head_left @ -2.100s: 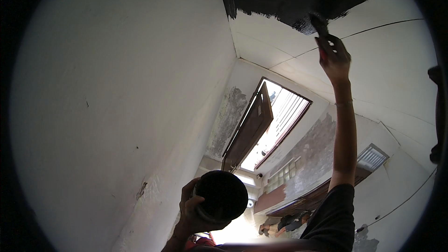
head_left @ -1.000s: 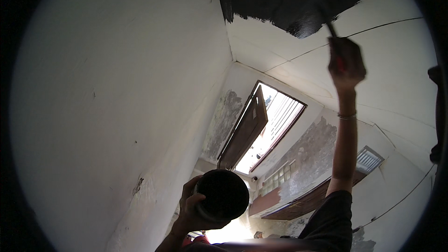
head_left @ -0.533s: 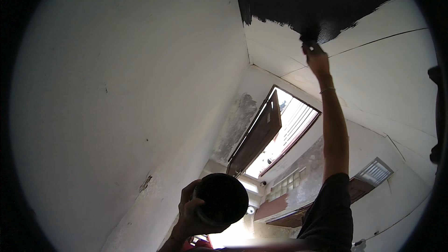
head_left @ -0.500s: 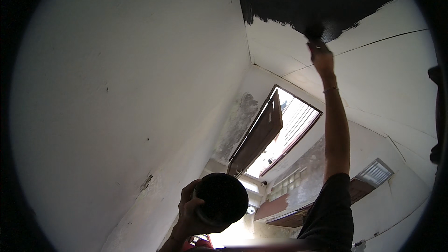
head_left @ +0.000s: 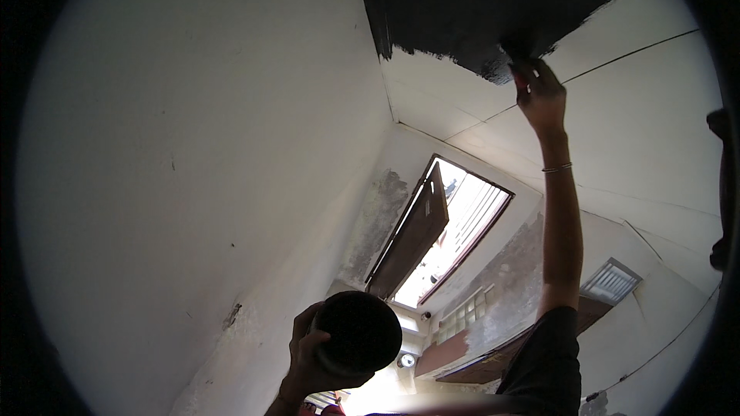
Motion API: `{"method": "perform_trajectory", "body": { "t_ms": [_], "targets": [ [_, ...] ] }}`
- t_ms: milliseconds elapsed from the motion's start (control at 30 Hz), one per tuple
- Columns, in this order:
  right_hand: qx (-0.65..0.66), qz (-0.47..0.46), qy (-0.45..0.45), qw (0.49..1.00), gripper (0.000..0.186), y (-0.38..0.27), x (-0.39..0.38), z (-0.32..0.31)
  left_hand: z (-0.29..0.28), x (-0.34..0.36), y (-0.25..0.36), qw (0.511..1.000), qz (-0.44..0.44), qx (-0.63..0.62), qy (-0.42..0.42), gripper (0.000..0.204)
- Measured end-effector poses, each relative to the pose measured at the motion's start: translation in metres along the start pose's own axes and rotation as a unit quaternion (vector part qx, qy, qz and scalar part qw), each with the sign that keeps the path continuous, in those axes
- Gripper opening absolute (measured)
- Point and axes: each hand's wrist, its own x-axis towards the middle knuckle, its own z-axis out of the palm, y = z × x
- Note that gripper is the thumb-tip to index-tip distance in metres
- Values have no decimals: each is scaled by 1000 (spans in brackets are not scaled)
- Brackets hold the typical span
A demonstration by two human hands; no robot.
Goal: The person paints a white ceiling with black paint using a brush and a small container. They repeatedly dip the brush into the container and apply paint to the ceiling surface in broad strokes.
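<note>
My right hand (head_left: 541, 98) is raised high with its fingers closed round a paintbrush (head_left: 518, 48). The brush's dark bristles touch the lower edge of a large patch of wet-looking black paint (head_left: 470, 4) on the white ceiling (head_left: 617, 100). That patch has a ragged lower border. Low in the view, my left hand (head_left: 307, 362) grips a round dark paint container (head_left: 359, 333) by its side, thumb toward me. What the container holds is too dark to make out.
A white wall (head_left: 193, 146) fills the left side. Further off, a brown door (head_left: 412, 235) hangs ajar in a bright doorway with bars beyond. A louvred vent (head_left: 611, 281) and a brown cabinet-like panel (head_left: 493, 358) sit at lower right. A thin seam crosses the ceiling.
My right hand has shifted slightly right with the brush, and black paint now shows where the brush was. The view has turned a little; my left hand still holds the container.
</note>
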Motion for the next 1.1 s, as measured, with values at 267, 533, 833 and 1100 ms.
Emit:
{"method": "perform_trajectory", "body": {
  "t_ms": [267,533,833,1100],
  "targets": [
    [-88,-74,166,979,17,-7,108,-140,8,9,18,999,16,13,-46,107],
    [-95,-105,224,964,14,-13,120,-185,9,14,29,999,20,-30,-41,106],
    [103,-68,-15,992,38,-57,60,-41,1,-11,10,999,38,0,-14,105],
    [81,-38,80,993,14,-23,141,-90,-2,-16,-7,999,-45,-24,-8,101]
  ]
}}
